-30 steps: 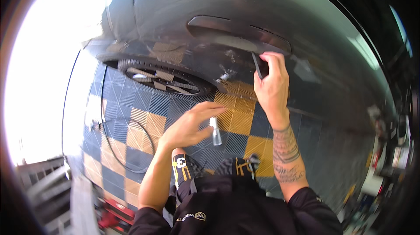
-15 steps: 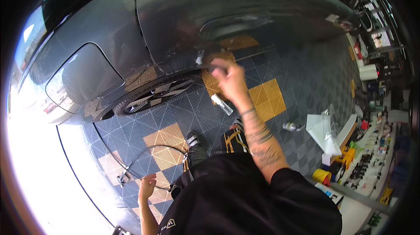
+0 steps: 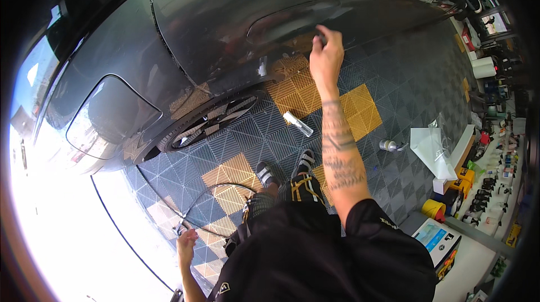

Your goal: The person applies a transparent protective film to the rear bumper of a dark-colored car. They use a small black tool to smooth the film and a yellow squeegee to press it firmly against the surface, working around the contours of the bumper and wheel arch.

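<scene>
My right hand is raised beside the glossy dark car panel, near its recessed oval area. The thumb and fingers close around a small dark thing that is mostly hidden and too small to name. Whether it touches the paint, I cannot tell. Low at the left, my left hand hangs with loosely bent fingers and nothing visible in them. A black hose with a metal fitting is on the floor just beyond it. A clear bottle with a white top is on the floor in front of my feet.
A wheel sits under the car's arch. The floor has grey and yellow grid tiles. To the right are a silvery bottle, a white sheet with clear film, a yellow bucket and a bench holding several bottles.
My right hand has moved right and upward along the car panel. My left hand has stayed low at the left. The whole view has shifted a little.
</scene>
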